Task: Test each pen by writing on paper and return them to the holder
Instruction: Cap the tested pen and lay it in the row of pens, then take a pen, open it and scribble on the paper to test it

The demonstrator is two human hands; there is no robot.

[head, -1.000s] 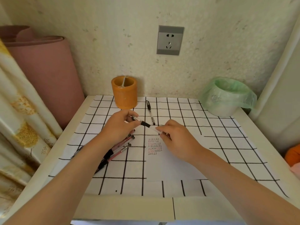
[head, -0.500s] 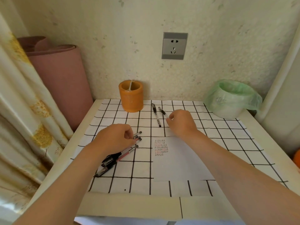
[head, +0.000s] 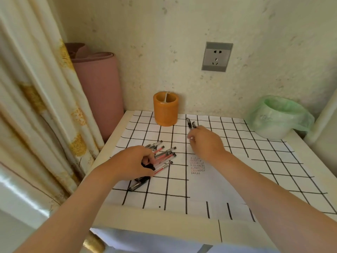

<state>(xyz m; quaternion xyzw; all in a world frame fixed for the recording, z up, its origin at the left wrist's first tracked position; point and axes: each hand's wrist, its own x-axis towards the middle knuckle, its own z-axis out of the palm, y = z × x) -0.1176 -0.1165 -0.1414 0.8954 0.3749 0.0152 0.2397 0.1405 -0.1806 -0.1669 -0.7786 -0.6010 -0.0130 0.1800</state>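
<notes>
Drops tested black plastic pen point(head: 194, 124) beside its twin point(head: 188, 123) with right hand point(head: 206, 141) (grip impossible to tell), clutches heaped clear-barrelled pens point(head: 165, 155) with left hand point(head: 135, 161) for next test.

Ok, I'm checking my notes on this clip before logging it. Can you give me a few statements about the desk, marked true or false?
1. The holder stands upright near the wall. True.
2. The pen pile lies right of the writing. False: it lies left of it, partly under the left hand.
3. Two black pens lie side by side just beyond the right hand. True.
4. The bin has a pink bag. False: the bag is green.
5. The holder is packed with pens. False: only one slim item shows inside.
</notes>
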